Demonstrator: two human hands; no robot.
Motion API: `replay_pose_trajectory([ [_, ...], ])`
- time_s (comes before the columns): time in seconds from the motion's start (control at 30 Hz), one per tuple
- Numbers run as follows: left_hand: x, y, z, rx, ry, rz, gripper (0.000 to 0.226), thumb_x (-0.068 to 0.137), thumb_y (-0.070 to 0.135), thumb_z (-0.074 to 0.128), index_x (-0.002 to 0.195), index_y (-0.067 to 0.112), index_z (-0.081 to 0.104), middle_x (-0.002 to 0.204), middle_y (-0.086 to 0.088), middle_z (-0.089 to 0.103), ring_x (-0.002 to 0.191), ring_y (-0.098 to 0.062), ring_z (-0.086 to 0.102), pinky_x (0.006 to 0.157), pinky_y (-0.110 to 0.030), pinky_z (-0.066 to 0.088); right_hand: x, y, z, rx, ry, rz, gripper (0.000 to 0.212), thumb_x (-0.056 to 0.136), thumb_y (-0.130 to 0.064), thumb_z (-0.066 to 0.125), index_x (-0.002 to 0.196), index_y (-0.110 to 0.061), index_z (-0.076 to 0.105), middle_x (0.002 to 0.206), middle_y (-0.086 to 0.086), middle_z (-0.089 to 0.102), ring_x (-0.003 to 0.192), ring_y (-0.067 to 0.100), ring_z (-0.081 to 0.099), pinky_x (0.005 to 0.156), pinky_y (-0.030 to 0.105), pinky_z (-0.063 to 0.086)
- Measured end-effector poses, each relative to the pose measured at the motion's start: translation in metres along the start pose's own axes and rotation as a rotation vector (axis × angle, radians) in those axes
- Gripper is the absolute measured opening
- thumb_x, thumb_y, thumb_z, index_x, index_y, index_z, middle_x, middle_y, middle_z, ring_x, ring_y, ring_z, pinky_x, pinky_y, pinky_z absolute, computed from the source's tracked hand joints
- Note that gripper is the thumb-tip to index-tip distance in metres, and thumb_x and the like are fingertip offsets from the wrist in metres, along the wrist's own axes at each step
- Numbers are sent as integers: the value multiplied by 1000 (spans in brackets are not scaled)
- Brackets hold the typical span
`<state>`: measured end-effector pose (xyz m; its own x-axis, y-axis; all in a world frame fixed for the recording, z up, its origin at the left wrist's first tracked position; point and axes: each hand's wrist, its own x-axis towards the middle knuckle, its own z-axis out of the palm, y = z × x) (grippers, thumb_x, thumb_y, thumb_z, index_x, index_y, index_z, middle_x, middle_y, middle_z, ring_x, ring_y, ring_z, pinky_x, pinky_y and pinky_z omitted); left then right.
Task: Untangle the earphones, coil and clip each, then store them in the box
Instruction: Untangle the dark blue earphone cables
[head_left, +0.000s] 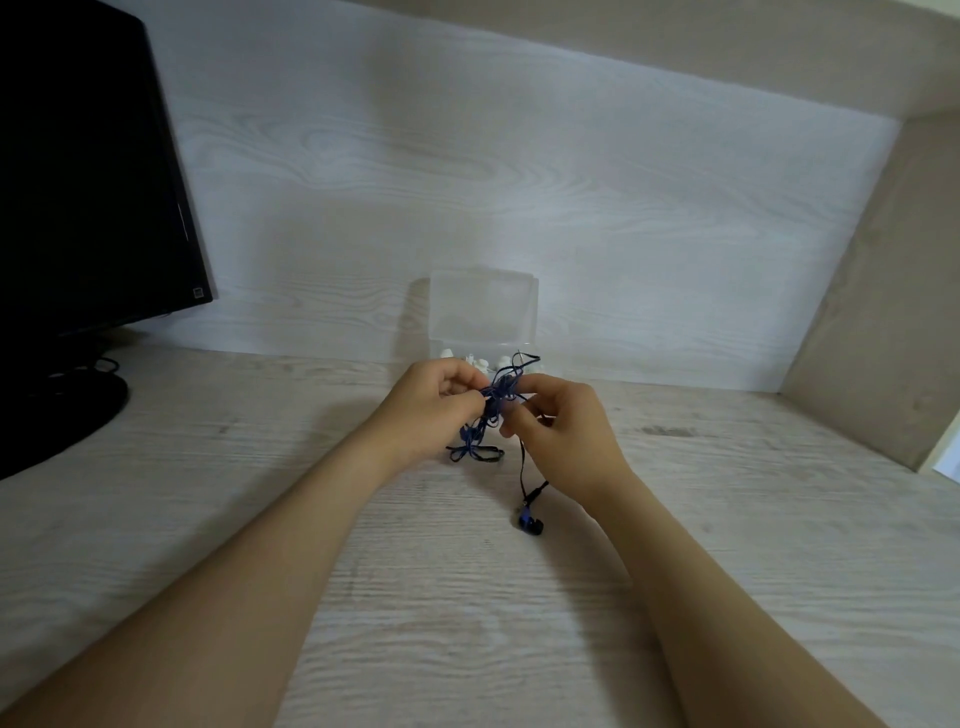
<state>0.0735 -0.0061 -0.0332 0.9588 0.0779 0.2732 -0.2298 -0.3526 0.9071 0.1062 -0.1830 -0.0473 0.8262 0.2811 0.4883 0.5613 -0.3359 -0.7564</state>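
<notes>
— Hands first: what are they doing?
— Both are raised over the wooden desk (467, 613), close together. The left hand (434, 402) pinches the knot of the dark blue earphone cable (500, 392) between thumb and fingertips. The right hand (569, 439) pinches the same tangle from the other side, its fingers curled.
— And the rest of the cable?
— Loops hang below the left hand, down to the desk. One strand runs under the right hand to a blue and black earbud (530, 525), which lies on the desk near the right wrist.
— Where is the box?
— The clear plastic box (483, 312) stands just behind the hands, against the pale wood-grain back panel (519, 171), with its lid raised. Small white pieces (480, 361) show along its front edge; I cannot tell what they are.
— Anything else?
— A black monitor (78, 182) stands at far left on a round black stand (62, 415), with a black cord (106, 364) beside it.
</notes>
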Motion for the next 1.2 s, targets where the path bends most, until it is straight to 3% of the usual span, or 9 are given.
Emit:
replay_pose_trajectory([
  [0.1, 1, 0, 0, 5, -28, -40, 26, 97, 8, 56, 100, 20, 79, 92, 2, 78, 83, -6, 66, 74, -21, 48, -1, -2, -1, -48, 17, -11, 20, 103, -11, 63, 97, -19, 80, 73, -6, 74, 55, -2, 62, 55, 9, 42],
  [0.23, 4, -2, -2, -4, -19, -54, 44, 78, 37, 54, 96, 5, 78, 79, -10, 59, 75, -19, 47, 76, -37, 37, -1, -2, 1, -77, 33, -7, 24, 102, -18, 64, 86, -27, 79, 68, -6, 73, 60, 6, 65, 59, 20, 50],
  [0.33, 5, -4, -3, -58, -40, -72, 38, 90, 35, 59, 98, 2, 77, 82, -10, 65, 78, -21, 53, 74, -37, 41, 0, 1, 3, -99, 29, -19, 33, 100, -15, 64, 71, -30, 72, 53, -7, 57, 51, 14, 44, 53, 30, 39],
  [0.4, 6, -6, -3, -55, -61, -51, 34, 95, 40, 63, 96, 12, 82, 91, -6, 77, 80, -12, 63, 77, -33, 46, 1, 3, 2, -118, 21, -30, 27, 99, -16, 64, 75, -19, 75, 54, -1, 54, 54, 12, 40, 55, 31, 36],
  [0.53, 7, -10, -1, -40, -57, -22, 17, 100, 34, 69, 98, 24, 83, 83, 18, 77, 70, 13, 62, 73, -19, 45, 0, 3, 0, -30, 14, -55, 28, 98, -9, 61, 100, -27, 83, 80, 6, 78, 78, 34, 70, 70, 43, 57],
  [0.67, 6, -10, 0, -24, -58, -1, 12, 97, 25, 73, 95, 16, 80, 80, 9, 74, 68, 4, 63, 76, -26, 45, -2, -9, -2, 175, -41, 69, 28, 100, -7, 56, 100, -15, 83, 80, -1, 77, 74, 6, 68, 67, 16, 49],
  [0.83, 2, -8, 0, 24, -102, 65, 8, 96, 27, 76, 103, 23, 80, 99, 7, 80, 102, -7, 72, 97, -24, 53, -3, -11, -3, 251, 8, 108, 19, 98, -26, 72, 89, -15, 84, 88, -1, 81, 92, 14, 76, 86, 23, 56],
  [0.97, 3, -12, 3, -14, -121, 73, 13, 94, 18, 80, 106, 21, 77, 102, -1, 79, 102, -13, 74, 98, -28, 57, 0, -8, -5, 380, 70, 266, 17, 99, -25, 71, 90, -14, 81, 87, -1, 80, 82, 6, 74, 79, 25, 49],
  [1.2, 9, -15, 2, 4, 45, 142, 10, 101, 12, 67, 103, 22, 70, 102, 0, 73, 86, -11, 67, 80, -20, 54, 3, -4, -7, 483, 52, 405, 16, 97, -30, 73, 95, -16, 80, 90, 0, 80, 85, 11, 71, 80, 30, 44],
])
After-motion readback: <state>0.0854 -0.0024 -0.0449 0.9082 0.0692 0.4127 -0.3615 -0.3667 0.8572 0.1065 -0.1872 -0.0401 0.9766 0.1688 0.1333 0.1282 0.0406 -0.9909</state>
